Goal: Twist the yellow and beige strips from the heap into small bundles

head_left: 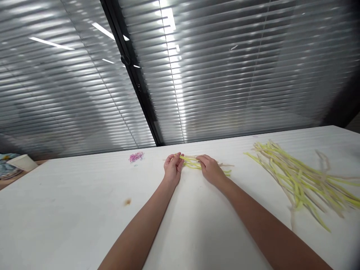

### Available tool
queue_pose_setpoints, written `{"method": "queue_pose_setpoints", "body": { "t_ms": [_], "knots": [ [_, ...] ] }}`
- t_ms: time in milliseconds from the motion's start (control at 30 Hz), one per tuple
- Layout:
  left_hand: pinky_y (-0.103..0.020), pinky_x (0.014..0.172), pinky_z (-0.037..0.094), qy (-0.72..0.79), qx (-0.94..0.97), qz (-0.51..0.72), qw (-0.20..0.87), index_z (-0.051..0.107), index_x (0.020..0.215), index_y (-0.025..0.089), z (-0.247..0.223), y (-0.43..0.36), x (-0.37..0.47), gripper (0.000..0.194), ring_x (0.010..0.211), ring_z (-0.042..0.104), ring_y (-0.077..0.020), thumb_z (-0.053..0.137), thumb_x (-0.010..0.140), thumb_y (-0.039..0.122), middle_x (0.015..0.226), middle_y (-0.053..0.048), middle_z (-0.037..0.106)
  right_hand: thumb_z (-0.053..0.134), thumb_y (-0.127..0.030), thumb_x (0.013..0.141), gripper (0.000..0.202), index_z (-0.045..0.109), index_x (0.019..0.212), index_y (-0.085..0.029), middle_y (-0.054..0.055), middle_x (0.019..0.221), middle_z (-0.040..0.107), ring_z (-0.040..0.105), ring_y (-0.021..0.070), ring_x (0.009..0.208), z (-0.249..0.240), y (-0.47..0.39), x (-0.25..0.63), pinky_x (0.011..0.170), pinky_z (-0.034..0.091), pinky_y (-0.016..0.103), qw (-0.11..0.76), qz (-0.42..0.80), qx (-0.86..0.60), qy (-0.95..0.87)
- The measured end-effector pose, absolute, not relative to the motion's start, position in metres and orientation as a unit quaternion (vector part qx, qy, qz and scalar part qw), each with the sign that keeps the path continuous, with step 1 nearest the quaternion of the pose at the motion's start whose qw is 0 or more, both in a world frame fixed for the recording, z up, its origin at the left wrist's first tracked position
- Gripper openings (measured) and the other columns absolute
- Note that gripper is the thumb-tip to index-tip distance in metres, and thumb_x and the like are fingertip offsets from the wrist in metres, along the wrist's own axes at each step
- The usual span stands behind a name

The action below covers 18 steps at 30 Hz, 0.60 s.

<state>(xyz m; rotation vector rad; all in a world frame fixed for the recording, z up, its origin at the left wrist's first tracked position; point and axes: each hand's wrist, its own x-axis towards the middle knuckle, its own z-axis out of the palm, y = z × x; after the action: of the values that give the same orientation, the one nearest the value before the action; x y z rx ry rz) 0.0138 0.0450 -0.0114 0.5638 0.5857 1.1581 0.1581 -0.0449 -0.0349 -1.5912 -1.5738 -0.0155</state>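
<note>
Several thin, flexible yellow and beige strips stretch between my two hands over the white table. My left hand is closed on their left ends, with fingers and thumb pinched together. Farther right, my right hand pinches the same strips between thumb and fingers. Loose ends stick out past it, lying close to the table top. My fingers hide part of the strips, so I cannot tell how they are joined.
A large loose pile of yellow and beige strips spreads over the right side of the white table. A small heap of pink and purple loops lies left of my hands. Behind the table's far edge stands glass with blinds.
</note>
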Motion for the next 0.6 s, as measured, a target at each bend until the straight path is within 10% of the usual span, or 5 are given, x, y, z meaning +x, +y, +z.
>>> {"method": "queue_pose_setpoints", "body": {
  "t_ms": [300, 600],
  "knots": [
    [-0.016, 0.060, 0.053, 0.268, 0.208, 0.568, 0.749, 0.055, 0.077, 0.015, -0.0104, 0.0501, 0.0140, 0.024, 0.076, 0.067, -0.0113, 0.075, 0.065, 0.008, 0.080, 0.000, 0.064, 0.051, -0.043, 0.089, 0.030, 0.063, 0.108, -0.022, 0.004, 0.104, 0.066, 0.058, 0.0191, 0.097, -0.0257, -0.0514, 0.1517, 0.085, 0.033, 0.035, 0.392, -0.034, -0.667, -0.633],
    [-0.014, 0.061, 0.053, 0.255, 0.205, 0.560, 0.761, 0.057, 0.078, 0.013, -0.0106, 0.0531, 0.0116, 0.011, 0.075, 0.066, -0.0086, 0.066, 0.076, 0.009, 0.081, -0.001, 0.064, 0.047, -0.044, 0.091, 0.032, 0.063, 0.109, -0.023, 0.004, 0.106, 0.066, 0.056, 0.0192, 0.099, -0.0283, -0.0504, 0.1528, 0.084, 0.027, 0.037, 0.358, -0.039, -0.688, -0.629]
  ]
}}
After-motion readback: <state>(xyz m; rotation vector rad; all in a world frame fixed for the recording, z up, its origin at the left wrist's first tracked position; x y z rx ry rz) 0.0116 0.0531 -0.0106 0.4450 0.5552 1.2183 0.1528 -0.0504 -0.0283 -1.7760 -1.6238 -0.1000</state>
